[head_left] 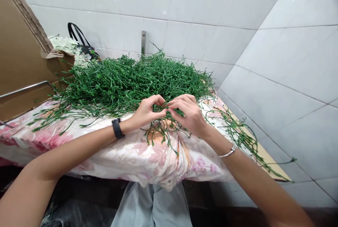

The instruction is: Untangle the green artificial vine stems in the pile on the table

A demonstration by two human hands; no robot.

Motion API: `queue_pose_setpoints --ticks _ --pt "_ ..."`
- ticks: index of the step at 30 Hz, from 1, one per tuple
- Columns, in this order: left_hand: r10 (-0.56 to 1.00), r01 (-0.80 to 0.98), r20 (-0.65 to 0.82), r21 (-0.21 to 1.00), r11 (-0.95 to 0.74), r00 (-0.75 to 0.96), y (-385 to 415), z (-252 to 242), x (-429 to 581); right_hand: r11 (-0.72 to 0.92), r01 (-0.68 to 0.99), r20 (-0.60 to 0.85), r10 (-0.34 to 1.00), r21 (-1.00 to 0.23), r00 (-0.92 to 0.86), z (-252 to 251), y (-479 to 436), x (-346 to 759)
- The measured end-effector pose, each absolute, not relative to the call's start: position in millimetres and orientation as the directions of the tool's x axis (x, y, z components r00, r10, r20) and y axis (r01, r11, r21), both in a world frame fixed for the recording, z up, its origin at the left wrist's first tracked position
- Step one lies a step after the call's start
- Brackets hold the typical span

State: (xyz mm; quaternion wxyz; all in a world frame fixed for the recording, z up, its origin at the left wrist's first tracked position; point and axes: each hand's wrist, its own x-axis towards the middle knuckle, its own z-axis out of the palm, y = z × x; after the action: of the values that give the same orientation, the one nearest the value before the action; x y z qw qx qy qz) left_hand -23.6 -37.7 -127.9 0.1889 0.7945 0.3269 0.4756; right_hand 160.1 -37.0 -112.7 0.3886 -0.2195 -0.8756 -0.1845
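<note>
A big heap of green plastic stems (126, 79) lies on a table covered with a flowered cloth (126, 153). At the heap's near edge my left hand (146, 111) and my right hand (188, 114) meet, fingertips together, both pinching a small green stem (166, 106) between them. My left wrist wears a black band, my right wrist a thin silver bangle. Loose stems hang over the table's front edge below my hands.
A brown cardboard box (18, 54) with a metal bar stands at the left. A black bag (84, 47) and white flowers (64, 44) sit behind the heap. White tiled walls close in at the back and right. More stems (245, 139) trail along the table's right edge.
</note>
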Motion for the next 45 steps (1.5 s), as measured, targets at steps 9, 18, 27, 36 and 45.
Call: queue_pose_setpoints --ticks 9,18,27,36,45 --pt "0.635 0.429 0.723 0.499 -0.753 0.273 -35.0 -131.2 -23.6 0.829 0.554 0.766 0.305 0.079 -0.566 -116.0 -38.7 157.4" --pt "0.719 0.343 0.604 0.632 -0.695 0.345 -35.7 -134.0 -24.0 0.829 0.560 0.733 0.388 -0.012 -0.558 -116.2 -37.6 159.7" --pt "0.745 0.220 0.606 0.714 -0.664 0.279 -33.4 -135.1 -23.3 0.803 0.596 0.727 0.425 -0.027 -0.539 -116.0 -40.2 157.6" --pt "0.750 0.203 0.583 0.730 -0.652 0.313 -36.6 -132.8 -22.6 0.869 0.486 0.719 0.396 -0.092 -0.571 -118.2 -35.3 159.7" --pt "0.779 0.142 0.541 0.785 -0.603 0.317 -38.8 -134.5 -21.1 0.882 0.466 0.736 0.362 -0.071 -0.573 -120.3 -35.4 159.5"
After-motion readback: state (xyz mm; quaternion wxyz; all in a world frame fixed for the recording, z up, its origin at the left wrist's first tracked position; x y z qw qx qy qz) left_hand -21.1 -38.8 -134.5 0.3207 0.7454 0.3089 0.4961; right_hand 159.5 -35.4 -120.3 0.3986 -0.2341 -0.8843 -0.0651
